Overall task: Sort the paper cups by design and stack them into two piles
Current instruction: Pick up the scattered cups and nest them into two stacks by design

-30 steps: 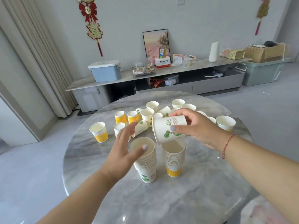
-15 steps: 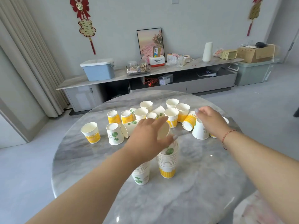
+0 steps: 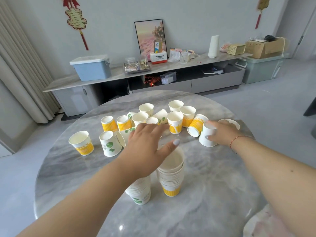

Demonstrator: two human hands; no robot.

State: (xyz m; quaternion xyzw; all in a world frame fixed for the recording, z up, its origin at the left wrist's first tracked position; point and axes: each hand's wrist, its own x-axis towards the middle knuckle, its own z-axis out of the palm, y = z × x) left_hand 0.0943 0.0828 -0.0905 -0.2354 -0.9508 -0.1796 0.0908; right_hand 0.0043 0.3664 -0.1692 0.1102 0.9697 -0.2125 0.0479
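Yellow stripes mark one pile (image 3: 171, 175) and green leaves mark the other pile (image 3: 139, 192), and both piles stand side by side on the grey marble table (image 3: 213, 202), close to the person. There is only one view, from the head, looking down. The right hand (image 3: 220, 134) is far out to the right, and its fingers are wrapped over an upside-down white cup (image 3: 207, 135), so it is grasping that cup. Just left of this hand lies a tipped yellow cup (image 3: 196, 125). The right arm is stretched long and nearly straight, with a red string on the wrist. The left hand (image 3: 147, 147) is flat and open, palm down, holding nothing. It floats just above the green-leaf pile and hides its top, and its thumb reaches toward the rim of the yellow pile on its right. Beyond its fingers sit many loose cups, some standing, some lying down. To do this step well, I think the right hand should lift the cup, turn it the right way up, and look at its picture first, since I cannot tell its design from here. Then it should go on the matching pile, pushed straight down. The left hand could steady that pile so it does not tip.
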